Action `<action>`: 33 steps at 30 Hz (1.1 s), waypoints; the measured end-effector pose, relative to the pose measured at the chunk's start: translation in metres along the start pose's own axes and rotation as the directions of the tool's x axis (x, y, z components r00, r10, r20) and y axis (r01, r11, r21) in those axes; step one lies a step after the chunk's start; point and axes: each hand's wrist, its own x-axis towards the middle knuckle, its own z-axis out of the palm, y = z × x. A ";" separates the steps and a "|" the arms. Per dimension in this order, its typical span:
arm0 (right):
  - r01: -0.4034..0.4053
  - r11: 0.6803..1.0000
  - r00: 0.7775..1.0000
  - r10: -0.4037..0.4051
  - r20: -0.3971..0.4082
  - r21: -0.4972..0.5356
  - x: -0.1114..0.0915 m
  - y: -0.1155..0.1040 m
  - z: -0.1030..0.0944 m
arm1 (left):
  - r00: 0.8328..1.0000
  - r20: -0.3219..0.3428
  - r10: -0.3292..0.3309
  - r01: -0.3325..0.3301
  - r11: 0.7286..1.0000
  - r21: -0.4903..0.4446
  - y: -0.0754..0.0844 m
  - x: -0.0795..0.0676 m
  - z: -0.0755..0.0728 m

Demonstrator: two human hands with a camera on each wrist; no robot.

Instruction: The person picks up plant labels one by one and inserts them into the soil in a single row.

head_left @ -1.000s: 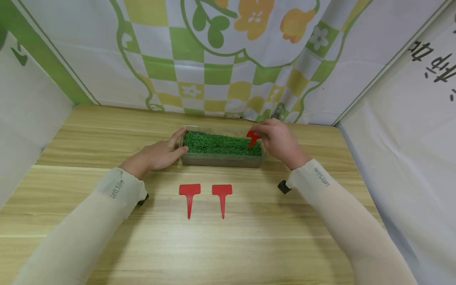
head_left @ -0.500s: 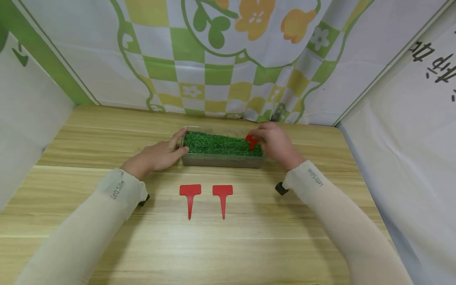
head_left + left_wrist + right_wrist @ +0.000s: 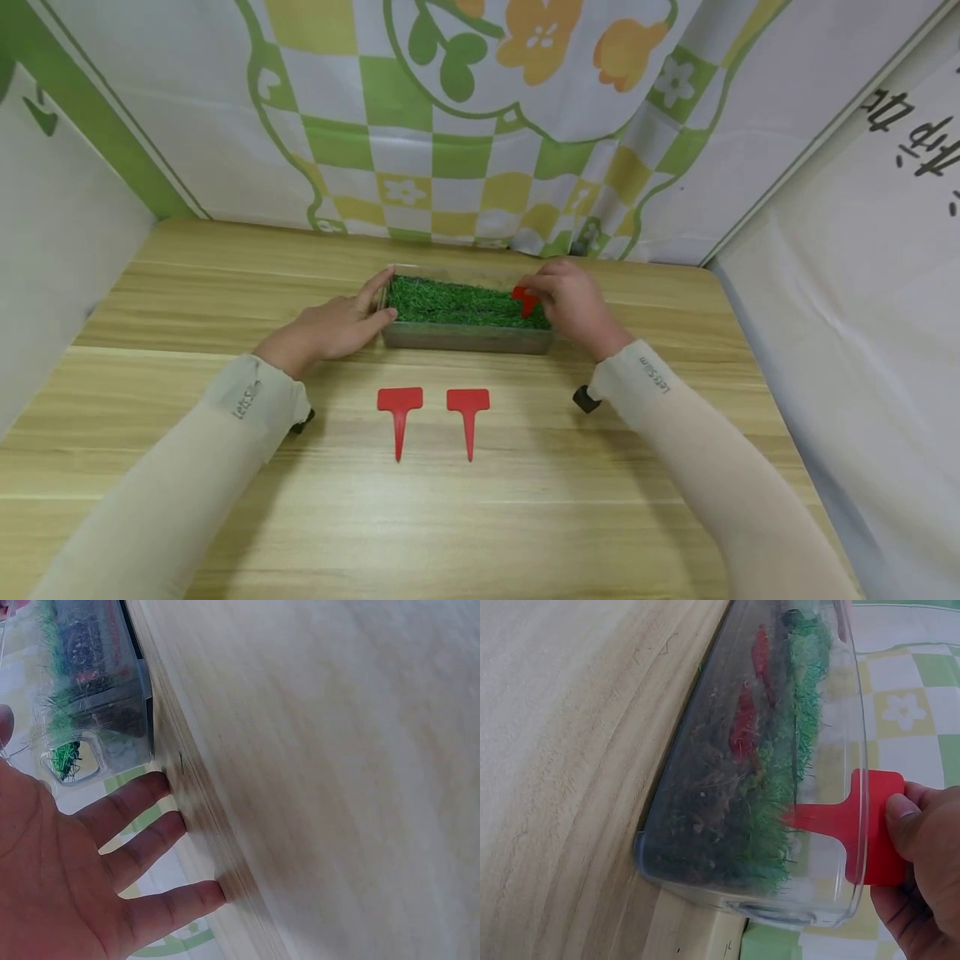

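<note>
A clear plastic box (image 3: 465, 338), filled with dark soil under green artificial grass (image 3: 450, 300), stands towards the back of the table. My right hand (image 3: 573, 300) pinches the wide head of a red T-shaped plant label (image 3: 527, 300) between thumb and fingers at the box's right end. The label's stem (image 3: 817, 816) points down into the grass, its tip hidden there. My left hand (image 3: 337, 327) touches the box's left end with thumb and forefinger spread; other fingers (image 3: 146, 832) extend straight beside it. Two more red plant labels, the left one (image 3: 400, 402) and the right one (image 3: 468, 402), lie in front.
The wood-grain table (image 3: 480, 533) reaches back to a checked, flowered cloth (image 3: 465, 150) hanging right behind the box. White sheets, one on the right (image 3: 847, 275), close off both sides. Red reflections (image 3: 744, 724) show in the box's front wall.
My right hand has come down slightly and shifted a little left, lowering the red plant label deeper into the grass. The left hand and the two labels on the table stay put.
</note>
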 end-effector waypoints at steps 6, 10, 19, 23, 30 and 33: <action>-0.006 1.000 1.000 0.006 0.019 -0.016 0.001 -0.001 0.000 | 1.000 0.005 -0.003 0.003 1.000 -0.003 0.003 -0.001 -0.001; -0.035 0.999 0.999 0.035 0.033 -0.015 0.000 0.000 -0.001 | 1.000 0.007 0.000 0.000 1.000 -0.004 0.005 -0.002 -0.002; -0.023 1.000 1.000 0.023 -0.001 0.014 -0.002 -0.002 -0.009 | 1.000 0.003 0.008 -0.008 1.000 0.002 0.003 -0.003 -0.002; -0.012 0.999 0.998 0.014 -0.061 0.032 -0.005 -0.003 -0.015 | 1.000 0.003 0.006 -0.006 1.000 0.001 0.004 -0.003 -0.002; 0.002 0.999 0.992 0.002 -0.126 0.033 -0.012 -0.012 -0.027 | 1.000 0.000 0.005 -0.005 1.000 -0.004 0.002 -0.002 -0.002; 0.015 1.000 0.992 -0.012 -0.127 0.025 -0.018 -0.018 -0.028 | 1.000 0.003 -0.001 0.001 1.000 -0.005 0.001 -0.002 -0.001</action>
